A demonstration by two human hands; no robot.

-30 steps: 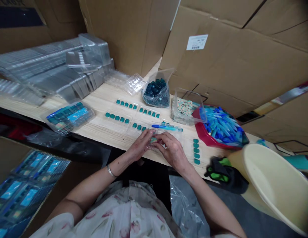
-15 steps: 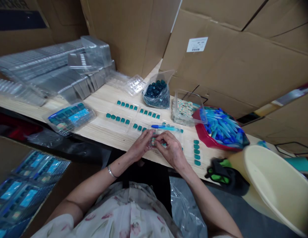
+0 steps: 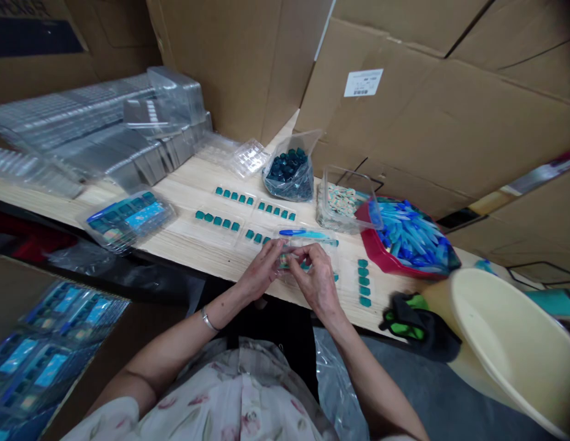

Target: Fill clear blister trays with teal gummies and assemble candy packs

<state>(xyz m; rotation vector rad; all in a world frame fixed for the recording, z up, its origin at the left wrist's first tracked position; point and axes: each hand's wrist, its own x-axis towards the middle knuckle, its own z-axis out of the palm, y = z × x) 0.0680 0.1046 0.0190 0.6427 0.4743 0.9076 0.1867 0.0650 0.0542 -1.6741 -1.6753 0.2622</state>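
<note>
My left hand (image 3: 261, 269) grips the left side of a clear plastic tray (image 3: 288, 277) at the table's front edge. Over that tray my right hand (image 3: 316, 272) is closed in a pinch, thumb against fingers; what lies between the fingertips is too small to make out. A blue pen-shaped piece (image 3: 305, 233) lies across the tray's far part, just beyond my fingers. Teal gem-like blocks (image 3: 217, 221) sit in rows in several clear trays to the left. Another column of teal blocks (image 3: 363, 282) stands to the right of my right hand.
Behind are a bag of dark teal blocks (image 3: 290, 174), a clear tub of small pale pieces (image 3: 342, 202) and a red basin (image 3: 374, 242) of blue pieces. Stacked plastic packs (image 3: 105, 135) and a filled pack (image 3: 128, 219) stand left. A cream bucket (image 3: 505, 343) is right, a carton (image 3: 94, 361) lower left.
My fingertips have shifted slightly over the tray, and my right forearm has drawn a little inward. The things on the table stay where they were.
</note>
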